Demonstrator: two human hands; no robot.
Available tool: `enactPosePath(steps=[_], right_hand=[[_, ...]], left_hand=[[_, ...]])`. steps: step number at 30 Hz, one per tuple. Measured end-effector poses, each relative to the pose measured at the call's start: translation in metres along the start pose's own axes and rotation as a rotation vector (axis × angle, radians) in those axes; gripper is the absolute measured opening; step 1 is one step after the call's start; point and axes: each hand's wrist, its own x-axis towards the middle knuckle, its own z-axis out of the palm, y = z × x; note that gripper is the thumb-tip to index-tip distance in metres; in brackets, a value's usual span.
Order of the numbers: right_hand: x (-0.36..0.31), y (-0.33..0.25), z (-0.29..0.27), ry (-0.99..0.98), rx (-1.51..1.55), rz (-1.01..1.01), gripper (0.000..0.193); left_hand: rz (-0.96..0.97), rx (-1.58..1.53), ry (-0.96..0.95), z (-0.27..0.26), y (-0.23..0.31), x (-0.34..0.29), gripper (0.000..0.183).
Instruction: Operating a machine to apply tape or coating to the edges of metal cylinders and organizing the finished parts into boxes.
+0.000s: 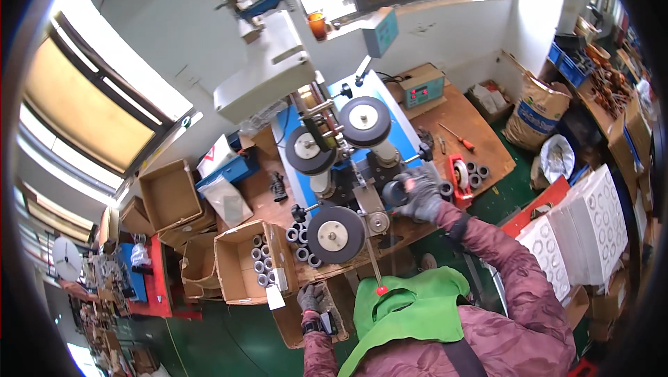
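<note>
My right hand (pixel 421 196), in a grey glove, is at the right side of a bench machine, its fingers curled against a dark grey cylindrical part (pixel 395 194). The machine has several black wheels, among them a rear wheel (pixel 364 122) and a front wheel (pixel 335 235). Beside the front wheel a lever with a red ball knob (pixel 381 291) points toward me. My left hand (pixel 311 298), also gloved, is low before the table edge, next to an open cardboard box (pixel 240 259) of metal rings. Its fingers look curled; what they hold, if anything, is hidden.
Metal rings stand beside the front wheel, with more near a red tape dispenser (pixel 458 177). A red-handled screwdriver (pixel 465 145) lies on the wooden table (pixel 490 144). A control box (pixel 422 89) stands behind. At right are stacked white trays (pixel 584 227) and a sack (pixel 536 111).
</note>
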Motion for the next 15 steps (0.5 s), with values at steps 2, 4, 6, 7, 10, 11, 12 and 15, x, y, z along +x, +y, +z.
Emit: enactPosePath(steps=[2,4,6,7,10,11,12,15], right_hand=[[0.024,-0.013,0.021,-0.046,-0.006,-0.12,0.068],[0.039,-0.024,0.035,-0.072,-0.036,-0.162,0.066],[0.051,-0.024,0.044,-0.064,-0.059,-0.203,0.065],[0.056,-0.023,0.044,-0.028,-0.078,-0.202,0.064],[0.075,-0.029,0.042,0.103,-0.12,-0.245,0.066],[0.082,-0.033,0.041,0.196,-0.15,-0.27,0.069],[0.09,-0.038,0.041,0.238,-0.135,-0.247,0.069],[0.104,-0.038,0.034,0.211,-0.122,-0.252,0.067]], left_hand=[[0.002,-0.128,-0.004,-0.005,0.019,-0.028,0.032],[0.077,-0.125,-0.024,-0.031,0.04,-0.042,0.033],[0.153,-0.087,-0.003,-0.048,0.072,-0.065,0.033],[0.166,-0.07,0.048,-0.047,0.1,-0.083,0.033],[0.338,-0.111,-0.035,-0.051,0.168,-0.131,0.033],[0.403,-0.1,-0.091,-0.042,0.194,-0.153,0.033],[0.406,-0.105,-0.081,-0.025,0.218,-0.175,0.033],[0.564,-0.027,-0.305,0.051,0.273,-0.22,0.033]])
